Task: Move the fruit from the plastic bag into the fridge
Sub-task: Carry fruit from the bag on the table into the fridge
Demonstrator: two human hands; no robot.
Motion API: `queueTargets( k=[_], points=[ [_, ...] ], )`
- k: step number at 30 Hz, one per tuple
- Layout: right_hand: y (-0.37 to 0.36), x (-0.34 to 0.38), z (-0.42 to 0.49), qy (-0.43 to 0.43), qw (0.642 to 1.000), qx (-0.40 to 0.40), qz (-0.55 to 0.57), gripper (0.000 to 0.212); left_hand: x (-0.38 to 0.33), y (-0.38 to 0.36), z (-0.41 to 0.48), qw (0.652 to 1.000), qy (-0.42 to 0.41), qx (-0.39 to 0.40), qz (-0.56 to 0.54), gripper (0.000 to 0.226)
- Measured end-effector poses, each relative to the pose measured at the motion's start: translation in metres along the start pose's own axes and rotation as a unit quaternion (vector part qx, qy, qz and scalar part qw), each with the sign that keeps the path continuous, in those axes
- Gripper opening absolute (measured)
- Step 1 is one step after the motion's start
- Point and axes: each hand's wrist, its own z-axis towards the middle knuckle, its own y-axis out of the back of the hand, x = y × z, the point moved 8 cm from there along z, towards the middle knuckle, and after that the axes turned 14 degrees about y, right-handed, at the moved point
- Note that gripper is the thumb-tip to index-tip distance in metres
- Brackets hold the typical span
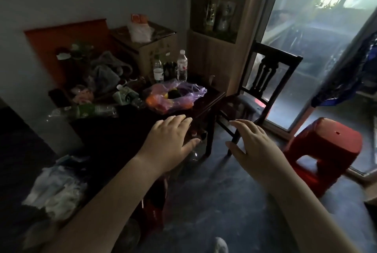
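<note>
At the lower left of the frame a heap of white crumpled bags [55, 189] lies on the near part of the dark table [114, 136]. Higher, at the middle left, a bottle with a green label [85, 111] lies on its side among other clutter, so this side of the table offers little free place.

Towards the centre, two water bottles [182, 65] stand upright just behind the plastic bag [175, 97]. The bag is purple and half transparent. It sits near the far right corner of the table with its mouth open upward, and lying flat like this it keeps the fruit [152, 100] from rolling out. Orange and yellow pieces show through the film. Something dark lies in the middle, and I cannot identify it.

Below the bag, the left hand [169, 140] hovers over the table edge, palm down, fingers straight and slightly apart, holding nothing. To its right, the right hand [253, 146] has the same posture above the floor and is also empty. I judge that both hands reach towards the bag, to open it wider or to lift fruit out. No fruit is out of the bag yet.

Further right, a dark wooden chair [265, 81] stands close to the table corner, and a red plastic stool [324, 150] stands at the lower right. The fridge is not in view, so I cannot tell which way the fruit must go.
</note>
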Motion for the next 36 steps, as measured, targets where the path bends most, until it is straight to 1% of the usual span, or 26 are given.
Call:
queueTargets(
  k=[5, 9, 12, 16, 22, 25, 27, 29, 33, 36],
  points=[
    [-0.003, -0.071, 0.055, 0.02, 1.0, 0.018, 0.0, 0.055, -0.008, -0.011, 0.082, 0.998, 0.056, -0.017, 0.008, 0.066],
    [0.014, -0.135, 0.101, 0.03, 1.0, 0.003, 0.008, 0.052, -0.017, -0.019, 0.136, 0.996, 0.086, -0.019, 0.01, 0.066],
    [0.008, -0.169, 0.144, 0.048, 0.999, 0.006, 0.002, 0.053, -0.012, -0.036, 0.165, 0.993, 0.114, -0.012, 0.014, 0.066],
    [-0.031, -0.175, 0.193, 0.087, 0.995, 0.044, 0.019, 0.053, 0.004, -0.062, 0.189, 0.988, 0.151, 0.014, 0.016, 0.066],
    [-0.097, -0.178, 0.273, 0.134, 0.986, 0.084, 0.048, 0.055, 0.054, -0.087, 0.244, 0.982, 0.188, 0.021, 0.018, 0.07],
    [-0.129, -0.184, 0.309, 0.138, 0.984, 0.096, 0.059, 0.052, 0.079, -0.108, 0.277, 0.981, 0.192, 0.025, 0.002, 0.071],
    [-0.153, -0.189, 0.337, 0.14, 0.982, 0.113, 0.063, 0.05, 0.095, -0.125, 0.304, 0.981, 0.191, 0.036, -0.011, 0.067],
    [-0.18, -0.194, 0.366, 0.14, 0.978, 0.14, 0.061, 0.05, 0.109, -0.144, 0.333, 0.981, 0.183, 0.057, -0.027, 0.06],
    [-0.233, -0.204, 0.419, 0.133, 0.969, 0.199, 0.055, 0.053, 0.135, -0.181, 0.386, 0.98, 0.166, 0.099, -0.048, 0.059],
    [-0.271, -0.211, 0.446, 0.12, 0.965, 0.228, 0.058, 0.048, 0.151, -0.207, 0.42, 0.978, 0.159, 0.12, -0.058, 0.057]
  ],
)
